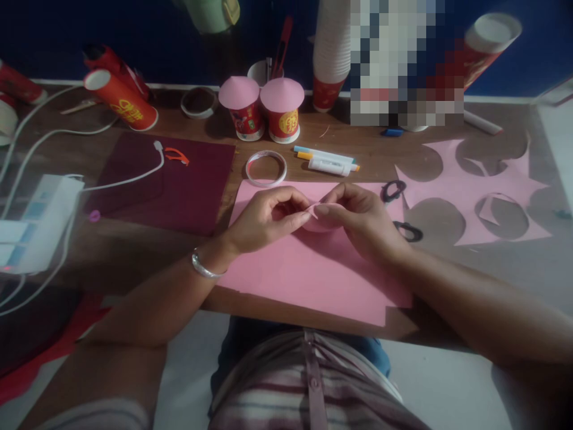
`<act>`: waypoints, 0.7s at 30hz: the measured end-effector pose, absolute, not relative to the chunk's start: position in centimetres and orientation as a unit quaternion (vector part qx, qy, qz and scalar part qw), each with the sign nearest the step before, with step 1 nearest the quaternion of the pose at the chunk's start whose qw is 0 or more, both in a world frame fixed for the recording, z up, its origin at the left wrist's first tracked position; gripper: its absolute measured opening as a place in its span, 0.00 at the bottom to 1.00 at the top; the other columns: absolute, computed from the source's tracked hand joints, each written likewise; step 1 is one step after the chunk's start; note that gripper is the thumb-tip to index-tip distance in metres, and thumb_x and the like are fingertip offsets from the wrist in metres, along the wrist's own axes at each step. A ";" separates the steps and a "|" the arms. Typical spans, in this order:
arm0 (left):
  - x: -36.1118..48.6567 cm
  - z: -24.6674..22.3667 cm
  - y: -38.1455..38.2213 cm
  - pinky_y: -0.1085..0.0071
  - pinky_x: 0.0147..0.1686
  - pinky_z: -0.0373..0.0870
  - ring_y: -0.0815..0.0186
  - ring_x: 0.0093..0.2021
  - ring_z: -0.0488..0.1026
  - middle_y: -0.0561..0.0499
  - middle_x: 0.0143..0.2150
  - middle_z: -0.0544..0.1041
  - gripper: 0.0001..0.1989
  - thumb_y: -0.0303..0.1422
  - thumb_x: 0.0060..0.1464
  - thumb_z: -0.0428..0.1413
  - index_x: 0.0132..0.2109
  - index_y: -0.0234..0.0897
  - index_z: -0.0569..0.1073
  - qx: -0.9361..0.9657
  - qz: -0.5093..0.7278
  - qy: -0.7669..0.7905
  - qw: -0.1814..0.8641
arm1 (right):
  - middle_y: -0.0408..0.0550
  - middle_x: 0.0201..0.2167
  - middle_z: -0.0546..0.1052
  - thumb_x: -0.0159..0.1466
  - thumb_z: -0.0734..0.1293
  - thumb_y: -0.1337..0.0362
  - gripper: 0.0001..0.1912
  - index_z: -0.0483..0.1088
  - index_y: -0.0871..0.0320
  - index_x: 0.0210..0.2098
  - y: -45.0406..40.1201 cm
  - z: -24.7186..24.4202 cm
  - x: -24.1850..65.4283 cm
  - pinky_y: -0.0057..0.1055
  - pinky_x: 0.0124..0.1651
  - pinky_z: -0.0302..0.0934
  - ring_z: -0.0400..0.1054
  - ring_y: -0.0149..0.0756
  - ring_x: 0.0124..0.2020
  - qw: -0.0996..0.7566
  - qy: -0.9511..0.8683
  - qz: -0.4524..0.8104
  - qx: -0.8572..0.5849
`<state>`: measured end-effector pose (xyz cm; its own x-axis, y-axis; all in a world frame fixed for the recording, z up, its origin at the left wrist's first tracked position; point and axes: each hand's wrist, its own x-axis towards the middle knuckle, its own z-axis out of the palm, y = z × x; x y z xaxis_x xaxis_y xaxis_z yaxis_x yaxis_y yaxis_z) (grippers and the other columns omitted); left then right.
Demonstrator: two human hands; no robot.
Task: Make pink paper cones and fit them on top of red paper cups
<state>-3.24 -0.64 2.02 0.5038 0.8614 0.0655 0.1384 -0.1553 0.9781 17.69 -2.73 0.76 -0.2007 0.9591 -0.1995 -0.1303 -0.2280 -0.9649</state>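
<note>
Between my two hands is a small piece of pink paper (323,223), curved where it is pinched. My left hand (271,218) grips its left side between thumb and fingers, a silver bangle on that wrist. On the other side my right hand (364,218) pinches it, thumb on top. Both hands are over large sheets of pink paper (286,269) on the table. The black handles of a pair of scissors (408,232) show just right of my right hand; the blades are hidden.
Two red paper cups (284,122) wear pink paper cones (282,94). A roll of tape (265,168) and markers (329,165) lie ahead. Cut pink scraps (430,185) spread at right. Left are dark red paper (179,209), a power strip (49,221) and white cables.
</note>
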 end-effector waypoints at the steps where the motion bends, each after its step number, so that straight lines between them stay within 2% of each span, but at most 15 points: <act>1: -3.3 2.0 -0.7 0.71 0.37 0.72 0.66 0.37 0.75 0.49 0.37 0.80 0.07 0.35 0.58 0.62 0.39 0.35 0.78 0.683 0.342 0.368 0.530 | 0.41 0.25 0.76 0.54 0.83 0.54 0.18 0.74 0.56 0.29 -2.7 0.8 17.6 0.30 0.32 0.60 0.68 0.32 0.29 0.428 -0.454 0.626 -0.468; 6: -3.3 2.1 -1.0 0.72 0.34 0.70 0.69 0.33 0.74 0.50 0.33 0.81 0.04 0.30 0.58 0.61 0.35 0.35 0.77 0.732 0.357 0.365 0.451 | 0.43 0.26 0.78 0.54 0.83 0.51 0.19 0.75 0.56 0.28 -2.8 0.7 17.4 0.29 0.30 0.61 0.68 0.32 0.28 0.426 -0.496 0.591 -0.473; 11: -3.4 2.3 -1.1 0.72 0.35 0.70 0.69 0.32 0.75 0.50 0.32 0.81 0.04 0.26 0.57 0.58 0.36 0.35 0.78 0.779 0.366 0.344 0.375 | 0.43 0.26 0.79 0.55 0.83 0.53 0.18 0.75 0.57 0.28 -2.9 0.6 17.4 0.30 0.32 0.62 0.69 0.32 0.29 0.434 -0.488 0.596 -0.468; 21: -3.3 2.3 -1.3 0.73 0.34 0.71 0.70 0.31 0.75 0.50 0.31 0.81 0.06 0.25 0.57 0.57 0.34 0.34 0.79 0.782 0.351 0.362 0.366 | 0.42 0.31 0.79 0.57 0.82 0.57 0.15 0.75 0.55 0.29 -2.9 0.6 17.6 0.31 0.39 0.63 0.70 0.33 0.35 0.443 -0.457 0.628 -0.447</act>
